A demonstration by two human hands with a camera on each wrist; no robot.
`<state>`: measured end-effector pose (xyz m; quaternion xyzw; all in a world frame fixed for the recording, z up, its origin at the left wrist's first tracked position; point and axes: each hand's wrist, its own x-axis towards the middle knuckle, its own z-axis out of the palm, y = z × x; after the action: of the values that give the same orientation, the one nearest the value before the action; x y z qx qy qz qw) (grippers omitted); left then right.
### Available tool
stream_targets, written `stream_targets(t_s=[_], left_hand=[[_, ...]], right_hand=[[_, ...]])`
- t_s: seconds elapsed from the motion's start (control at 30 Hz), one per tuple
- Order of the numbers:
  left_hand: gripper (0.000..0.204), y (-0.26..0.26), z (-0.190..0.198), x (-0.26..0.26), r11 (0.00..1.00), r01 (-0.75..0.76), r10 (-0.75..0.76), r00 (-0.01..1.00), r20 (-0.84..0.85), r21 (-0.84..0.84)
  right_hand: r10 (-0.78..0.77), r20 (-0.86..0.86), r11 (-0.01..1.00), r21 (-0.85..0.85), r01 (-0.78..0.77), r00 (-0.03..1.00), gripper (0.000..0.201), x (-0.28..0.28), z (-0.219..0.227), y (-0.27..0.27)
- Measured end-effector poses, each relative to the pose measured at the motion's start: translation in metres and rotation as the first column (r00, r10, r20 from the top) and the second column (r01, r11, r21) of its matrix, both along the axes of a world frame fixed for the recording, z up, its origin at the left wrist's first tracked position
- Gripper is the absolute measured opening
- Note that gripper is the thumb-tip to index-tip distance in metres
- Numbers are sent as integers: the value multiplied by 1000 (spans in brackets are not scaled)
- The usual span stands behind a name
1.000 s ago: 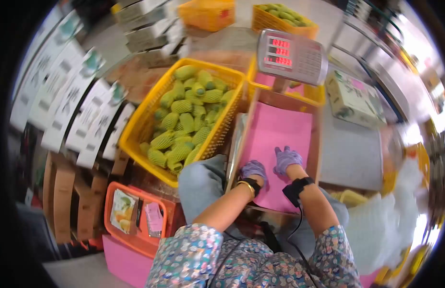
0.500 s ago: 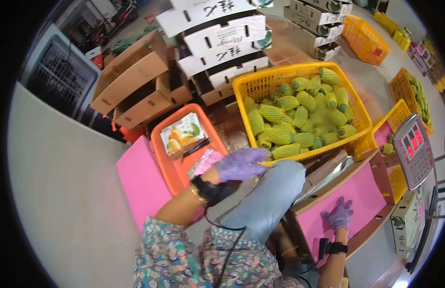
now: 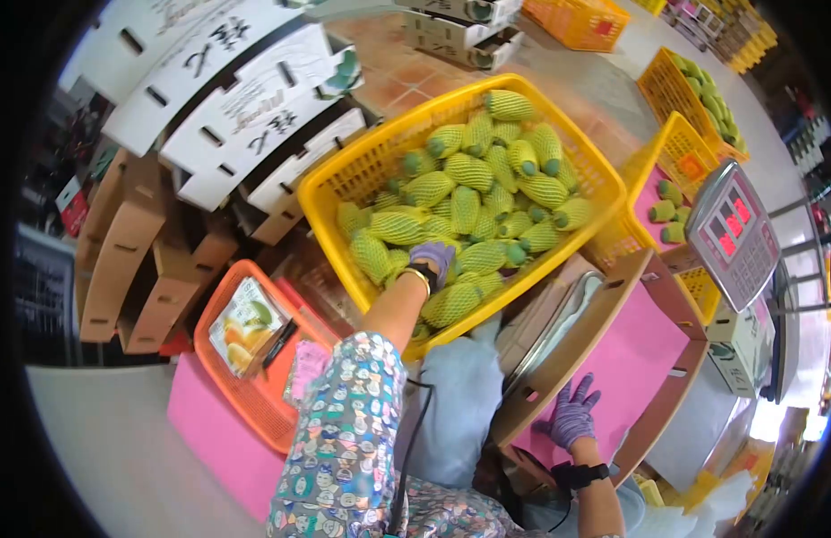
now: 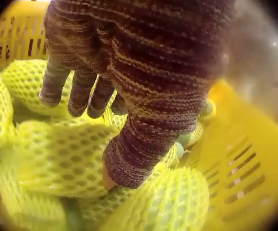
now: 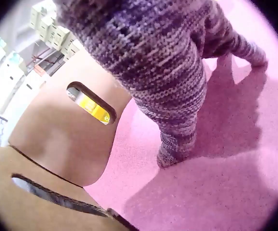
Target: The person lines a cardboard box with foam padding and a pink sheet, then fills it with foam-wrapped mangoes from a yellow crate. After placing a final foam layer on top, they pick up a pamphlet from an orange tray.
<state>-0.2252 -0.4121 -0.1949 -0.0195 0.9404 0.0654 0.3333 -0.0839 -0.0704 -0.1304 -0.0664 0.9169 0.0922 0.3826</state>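
Observation:
My left hand [image 3: 433,258], in a purple knit glove, reaches down into a yellow crate [image 3: 532,278] full of mangoes [image 3: 469,170] in yellow-green foam nets. In the left wrist view its fingers [image 4: 76,94] point down, apart from the thumb, over a netted mango [image 4: 71,154] at the crate's near side. My right hand [image 3: 572,419], gloved alike, is spread on a pink sheet [image 3: 626,359] lining a cardboard box [image 3: 572,354]. The right wrist view shows its fingertips touching this sheet, with nothing held.
A digital scale display [image 3: 734,235] stands beyond the box. At left is an orange basket [image 3: 277,386] with printed cards and a pen. White cartons [image 3: 254,117] and brown boxes [image 3: 129,242] are stacked behind it. Another yellow crate [image 3: 671,143] holds a few netted mangoes.
My left hand went from the pink sheet, past the orange basket, into the mango crate. The right hand stays on the sheet, nearer the box's close end. The head view has swung left.

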Motion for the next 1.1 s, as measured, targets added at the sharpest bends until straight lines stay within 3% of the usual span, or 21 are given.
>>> stream_targets(t_s=[0.07,0.1,0.23,0.33,0.43,0.5,0.53,0.6,0.63,0.7,0.73,0.8,0.83,0.87,0.9,0.93,0.97,1.0,1.03,1.07,1.1], left_hand=[[76,16,-40,-11,996,-85,86,996,16,-26],[71,21,-50,-13,989,-145,145,989,34,-9],[73,22,-17,-16,991,-107,116,985,128,-78],[86,4,4,-12,971,-237,240,966,91,-39],[88,-23,54,7,907,-372,391,918,-69,198],[83,-42,69,18,669,-228,498,844,-200,707],[83,-41,84,26,675,-225,496,843,-207,703],[74,-25,125,50,191,10,578,807,-120,982],[74,-12,147,63,192,14,574,809,-124,981],[66,25,188,90,-167,75,554,832,30,983],[62,42,200,102,-224,47,544,835,85,973],[60,80,200,123,-27,112,661,748,-67,993],[59,93,207,138,-217,62,614,785,86,974],[64,100,198,148,-77,75,687,727,-2,994],[72,99,195,157,191,87,686,701,-196,978],[74,99,208,173,-56,-35,633,771,63,998],[77,106,188,182,188,181,715,648,-261,965],[75,108,193,186,492,385,623,470,-625,781],[68,118,194,196,-48,245,665,731,-153,968],[61,129,193,207,-557,-32,405,862,306,830],[57,131,192,209,-478,-66,412,864,291,876]], right_hand=[[27,9,999,-42,-27,1000,111,-2,7,-6],[-110,78,993,-29,113,991,110,-7,24,-15],[-156,120,984,-67,165,980,108,-9,28,-14],[-153,151,985,-56,162,977,109,-10,33,-16],[2,-1,999,-36,-2,1000,95,-6,36,-11],[-11,84,991,-132,22,996,84,-27,46,5],[-11,158,975,-217,45,987,74,-40,52,7],[-197,-298,865,-502,23,934,58,-42,83,0],[-270,-358,738,-673,-47,894,60,-41,108,-15],[-354,-407,464,-858,-220,842,64,-27,147,-56],[-352,-413,338,-893,-297,840,66,-18,158,-73],[-299,-412,357,-885,-299,861,71,-2,167,-96],[-427,-157,139,-985,-107,890,74,9,155,-100],[-467,152,-21,-987,160,871,75,19,166,-99],[-435,216,-47,-975,217,874,74,23,163,-86],[-350,466,-220,-884,412,813,76,27,164,-75],[-264,594,-302,-799,520,760,79,35,156,-64],[-219,569,-351,-804,480,792,76,42,141,-54],[-154,638,-376,-744,552,755,74,50,138,-49],[-120,684,-363,-705,609,720,72,57,136,-44],[-109,693,-322,-703,634,713,71,62,133,-40]])
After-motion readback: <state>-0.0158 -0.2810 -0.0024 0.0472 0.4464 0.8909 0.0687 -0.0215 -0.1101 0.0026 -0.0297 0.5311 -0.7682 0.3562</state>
